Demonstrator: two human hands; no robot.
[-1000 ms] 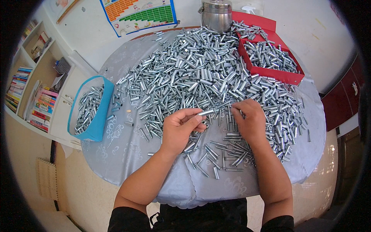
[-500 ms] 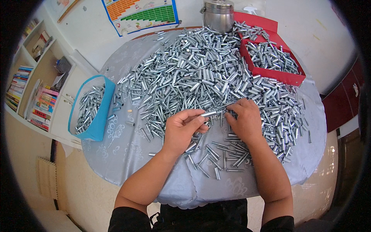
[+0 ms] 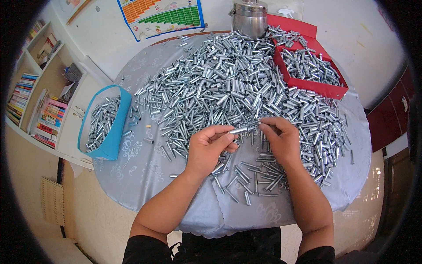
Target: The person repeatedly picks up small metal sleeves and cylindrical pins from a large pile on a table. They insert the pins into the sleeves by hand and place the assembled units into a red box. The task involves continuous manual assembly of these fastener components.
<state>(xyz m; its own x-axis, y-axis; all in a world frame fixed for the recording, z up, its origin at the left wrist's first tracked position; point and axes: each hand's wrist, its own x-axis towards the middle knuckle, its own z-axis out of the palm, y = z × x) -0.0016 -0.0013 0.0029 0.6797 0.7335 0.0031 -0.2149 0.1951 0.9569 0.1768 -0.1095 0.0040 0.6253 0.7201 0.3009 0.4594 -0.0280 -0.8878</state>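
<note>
My left hand (image 3: 205, 147) pinches a shiny metal sleeve (image 3: 238, 130) between thumb and forefinger, its free end pointing right. Just across from it, my right hand (image 3: 283, 140) is closed, with thumb and forefinger together on something small that I cannot make out. A short gap separates the two hands' fingertips. Both are above the near edge of a large pile of metal sleeves and bolts (image 3: 211, 92). Below and between my forearms, several loose long bolts (image 3: 273, 181) and a short sleeve (image 3: 247, 198) lie on the tablecloth.
A blue fabric bin (image 3: 112, 143) with metal parts stands at the left. At the back right are a red box (image 3: 314, 89) full of parts and a steel pot (image 3: 249, 21). The round table wears a silvery cloth (image 3: 154, 189). A bookshelf (image 3: 66, 127) is beyond, left.
My right hand has drawn its fingers up from the pile into a pinch, shifting slightly right. The left hand still holds the sleeve in nearly the same place.
</note>
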